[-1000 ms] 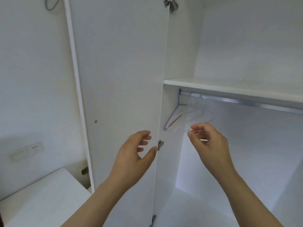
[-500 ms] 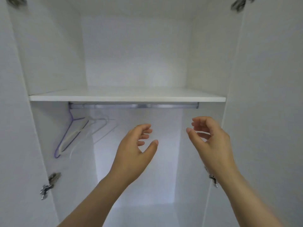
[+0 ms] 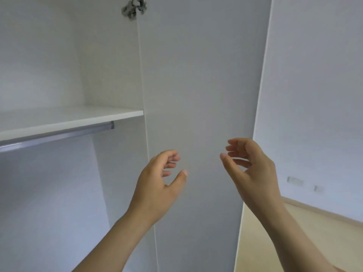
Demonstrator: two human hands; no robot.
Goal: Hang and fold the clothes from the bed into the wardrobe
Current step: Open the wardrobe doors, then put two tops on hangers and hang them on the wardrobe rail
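Observation:
The white wardrobe stands open in front of me, its shelf (image 3: 64, 118) at the left with a metal hanging rail (image 3: 59, 134) just beneath it. The right door (image 3: 200, 85) is swung open and fills the middle of the view. My left hand (image 3: 157, 185) and my right hand (image 3: 249, 169) are both raised in front of that door, fingers loosely curled, holding nothing and touching nothing. No clothes, bed or hangers are in view.
A metal hinge (image 3: 133, 6) sits at the top of the door. Right of the door is a white wall (image 3: 314, 95) with small fittings (image 3: 294, 180), and a light wooden floor (image 3: 284, 238) at the lower right.
My view has swung to the right, from the wardrobe's inside to its right door and the room beyond. The hangers have left the view. Both hands stay raised and empty.

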